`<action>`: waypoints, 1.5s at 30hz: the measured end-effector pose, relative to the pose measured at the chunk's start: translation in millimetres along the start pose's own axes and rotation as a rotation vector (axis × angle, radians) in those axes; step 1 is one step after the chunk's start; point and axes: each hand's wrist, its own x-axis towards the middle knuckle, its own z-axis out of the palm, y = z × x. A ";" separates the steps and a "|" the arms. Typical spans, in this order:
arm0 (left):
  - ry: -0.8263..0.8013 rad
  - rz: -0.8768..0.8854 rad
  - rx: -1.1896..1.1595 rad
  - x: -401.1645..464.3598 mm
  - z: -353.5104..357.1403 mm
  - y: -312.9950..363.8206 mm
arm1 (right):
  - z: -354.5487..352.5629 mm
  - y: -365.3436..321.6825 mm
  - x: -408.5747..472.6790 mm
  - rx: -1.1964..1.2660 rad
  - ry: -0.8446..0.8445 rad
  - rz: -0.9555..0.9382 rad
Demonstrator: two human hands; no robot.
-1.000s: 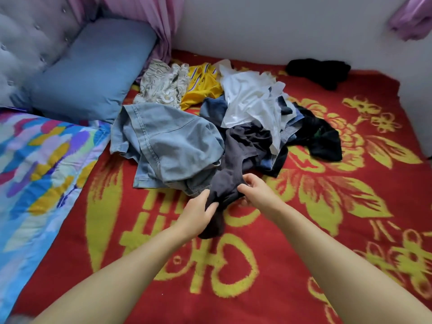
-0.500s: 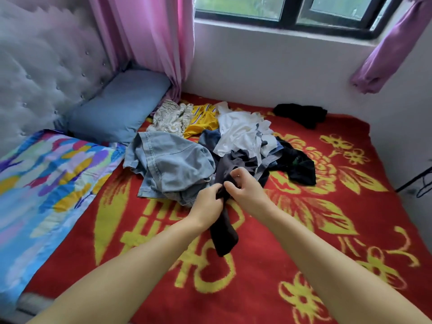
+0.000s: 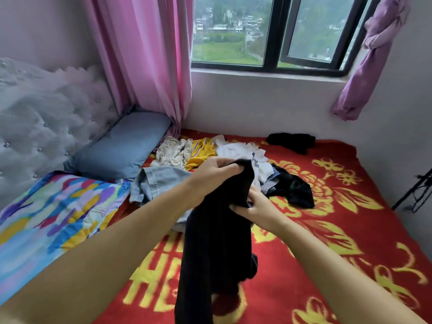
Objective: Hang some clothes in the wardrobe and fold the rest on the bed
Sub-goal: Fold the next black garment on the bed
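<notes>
dark garment [image 3: 217, 242] cut off below, pile [image 3: 233, 157] partly hidden, perhaps trousers

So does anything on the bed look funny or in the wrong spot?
One crumpled black garment lies alone near the wall under the window, apart from the jumbled pile of clothes mid-bed. Everything there is unfolded. The left hand and right hand hold up a long dark garment.
</notes>
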 end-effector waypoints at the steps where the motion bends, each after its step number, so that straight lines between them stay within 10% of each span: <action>1: 0.030 -0.006 -0.033 2.5 -6.7 1.3 | -3.2 -2.2 -2.4 0.067 -0.096 0.057; 6: 0.115 -0.010 -0.219 10.7 -30.4 15.3 | -18.1 4.0 -16.1 0.191 -0.419 0.253; 13: 0.197 -0.040 -0.304 18.5 -55.9 28.2 | -58.2 3.9 -12.5 0.481 -0.254 0.251; 19: 0.102 -0.025 -0.198 15.5 -66.6 27.6 | -103.7 -5.5 -15.7 -0.159 -0.347 0.323; 23: 0.091 -0.016 -0.137 7.5 -73.2 18.2 | -137.1 5.6 -17.3 -0.442 -0.150 0.333; 32: 0.148 -0.079 0.031 3.0 -104.2 7.8 | -161.4 -11.5 -20.0 0.055 0.177 0.171; 40: 0.053 -0.216 0.008 -0.1 -138.0 2.5 | -183.6 -48.4 -30.2 0.250 -0.409 0.160; 45: 0.089 -0.353 0.044 7.0 -134.6 9.2 | -161.4 -46.0 -10.7 -0.039 0.067 0.254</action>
